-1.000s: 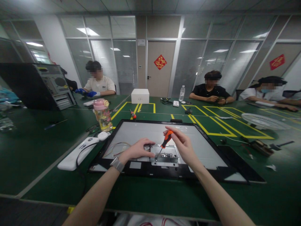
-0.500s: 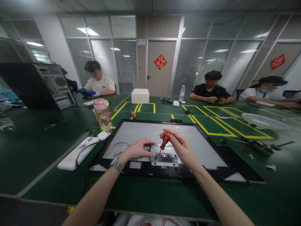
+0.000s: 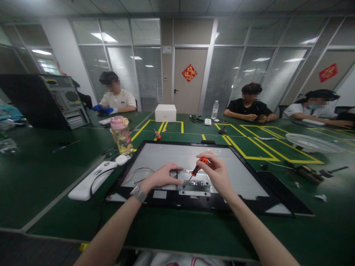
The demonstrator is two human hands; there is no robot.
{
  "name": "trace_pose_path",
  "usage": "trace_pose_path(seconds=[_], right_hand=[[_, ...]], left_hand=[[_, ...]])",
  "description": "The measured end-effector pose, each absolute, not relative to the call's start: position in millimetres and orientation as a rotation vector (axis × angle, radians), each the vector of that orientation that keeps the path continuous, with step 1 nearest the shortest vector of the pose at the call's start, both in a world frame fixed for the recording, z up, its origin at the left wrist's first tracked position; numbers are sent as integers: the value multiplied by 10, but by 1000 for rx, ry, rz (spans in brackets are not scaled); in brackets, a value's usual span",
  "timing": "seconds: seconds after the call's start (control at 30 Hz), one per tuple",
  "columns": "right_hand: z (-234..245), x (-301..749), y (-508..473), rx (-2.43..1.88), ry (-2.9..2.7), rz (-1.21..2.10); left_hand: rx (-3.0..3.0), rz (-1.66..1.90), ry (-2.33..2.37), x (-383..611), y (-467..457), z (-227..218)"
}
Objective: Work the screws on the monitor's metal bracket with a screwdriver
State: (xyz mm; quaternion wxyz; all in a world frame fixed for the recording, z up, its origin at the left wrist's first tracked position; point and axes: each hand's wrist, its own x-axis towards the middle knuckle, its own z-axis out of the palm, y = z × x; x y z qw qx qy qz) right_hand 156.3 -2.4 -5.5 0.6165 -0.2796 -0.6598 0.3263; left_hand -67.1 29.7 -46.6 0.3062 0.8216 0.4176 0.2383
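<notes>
The right hand's (image 3: 217, 173) grip is closed round the orange-and-black driver (image 3: 196, 170), whose shaft slants down to the left end of the metal bracket (image 3: 194, 191). The bracket lies on the panel (image 3: 162, 153), by the middle of its near edge. Over the panel, at the bracket's left end, the left hand (image 3: 161, 176) has a wide grip, thumb and fingers apart (a silver band (image 3: 138, 193) circles that wrist). Thin wires (image 3: 144, 169) curve across the panel's left part. The panel lies on the green counter (image 3: 166, 229). Left of it are a white strip (image 3: 93, 181) and a pink-lidded bottle (image 3: 122, 139); beyond its far edge, a white box (image 3: 165, 113).
</notes>
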Motion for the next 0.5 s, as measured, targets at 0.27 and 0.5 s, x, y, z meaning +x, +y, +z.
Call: trace_pose_path(seconds=[0.27,0.5], right_hand=[[-60,1571,-84,-642,-1611,798],[-70,1566,-47,-676,-1639,564]], left_hand=[[2180,627,1103,-677,301,-469],[2174,621,1117,-671,302,-480]])
